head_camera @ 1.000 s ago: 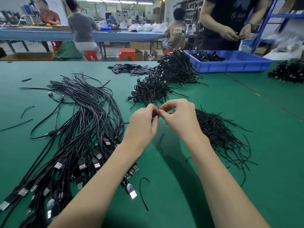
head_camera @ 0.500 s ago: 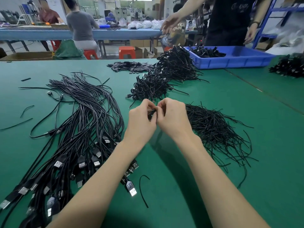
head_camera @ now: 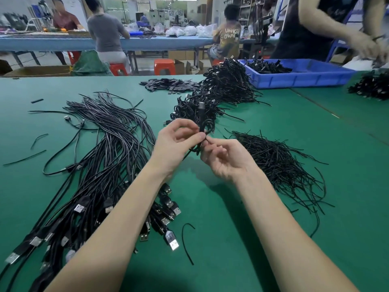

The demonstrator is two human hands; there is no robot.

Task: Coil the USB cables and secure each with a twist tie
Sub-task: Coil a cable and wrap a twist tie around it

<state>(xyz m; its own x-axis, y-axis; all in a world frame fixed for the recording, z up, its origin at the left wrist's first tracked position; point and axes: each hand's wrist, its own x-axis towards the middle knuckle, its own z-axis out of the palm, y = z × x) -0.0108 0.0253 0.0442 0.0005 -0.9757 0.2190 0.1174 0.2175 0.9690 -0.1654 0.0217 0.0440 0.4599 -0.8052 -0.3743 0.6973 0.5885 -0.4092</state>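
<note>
A green table (head_camera: 242, 239) fills the frame, with workbenches and seated people along the top edge. At left and lower left lies a spread of loose cables (head_camera: 101, 165), their USB plugs toward the bottom. Just left of centre, the left hand (head_camera: 179, 142) pinches a coiled cable (head_camera: 202, 123) between thumb and fingers, one connector pointing up. Touching it from the right, the right hand (head_camera: 225, 159) pinches a tie at the coil's lower part with thumb and forefinger, the other fingers curled. Behind the hands sits a heap of tied coils (head_camera: 221, 91). At right centre lies a pile of twist ties (head_camera: 277, 165). A blue bin (head_camera: 305, 77) sits at upper right.
</note>
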